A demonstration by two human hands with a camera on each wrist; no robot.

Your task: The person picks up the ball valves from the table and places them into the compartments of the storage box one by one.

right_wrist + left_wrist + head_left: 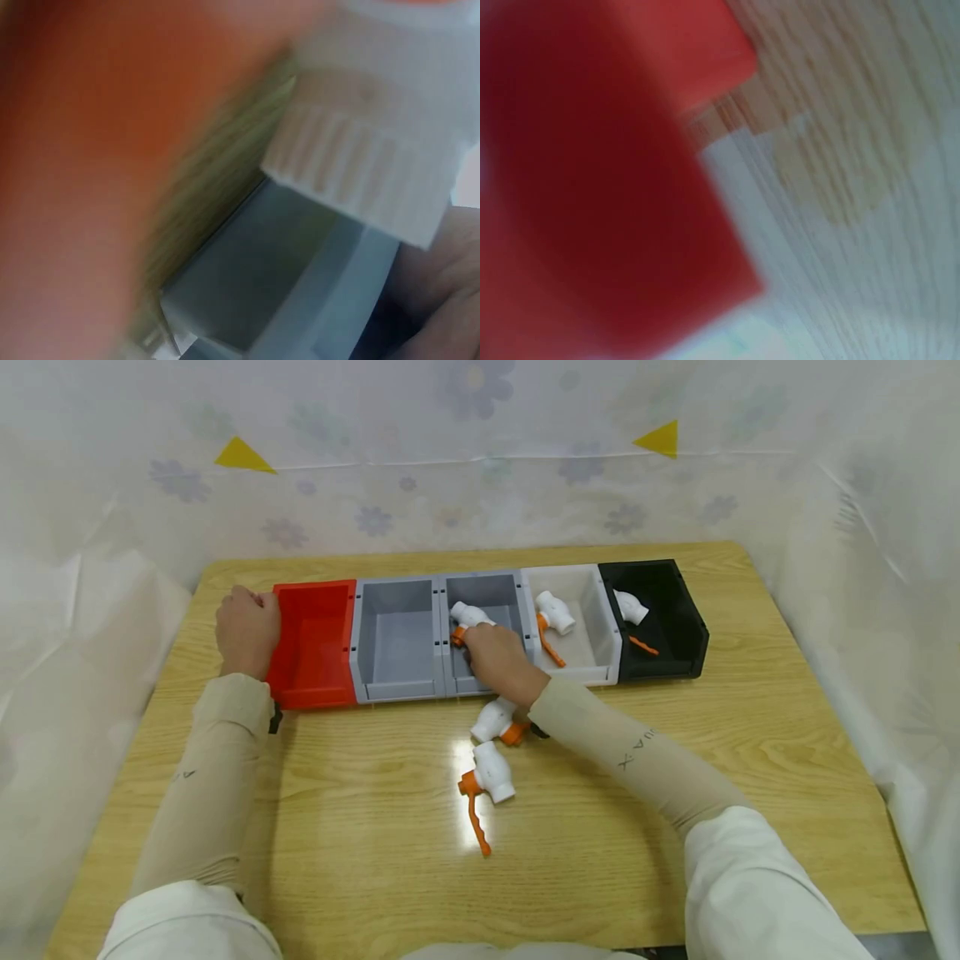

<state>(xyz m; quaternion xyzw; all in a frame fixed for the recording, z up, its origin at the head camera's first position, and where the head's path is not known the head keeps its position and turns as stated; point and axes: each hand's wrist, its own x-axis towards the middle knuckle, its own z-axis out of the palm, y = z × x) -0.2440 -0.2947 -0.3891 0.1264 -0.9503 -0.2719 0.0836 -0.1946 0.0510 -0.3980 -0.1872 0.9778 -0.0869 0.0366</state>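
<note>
My right hand (501, 662) reaches into the second grey bin (483, 583) and grips a white ball valve (471, 614) with an orange handle. In the right wrist view, the ribbed end of this valve (360, 161) shows large over the grey bin wall. My left hand (246, 631) rests at the left wall of the red bin (315, 697), knuckles up and fingers curled. The left wrist view shows only red plastic (607, 187) close up and the tabletop; I cannot tell whether the fingers hold the bin.
Two more ball valves, one half under my right wrist (493, 720) and one nearer (493, 770), lie on the wooden table (360, 843). Another valve (555, 612) lies in the white bin (596, 674), one (630, 607) in the black bin (667, 670). The first grey bin (397, 635) adjoins the red one.
</note>
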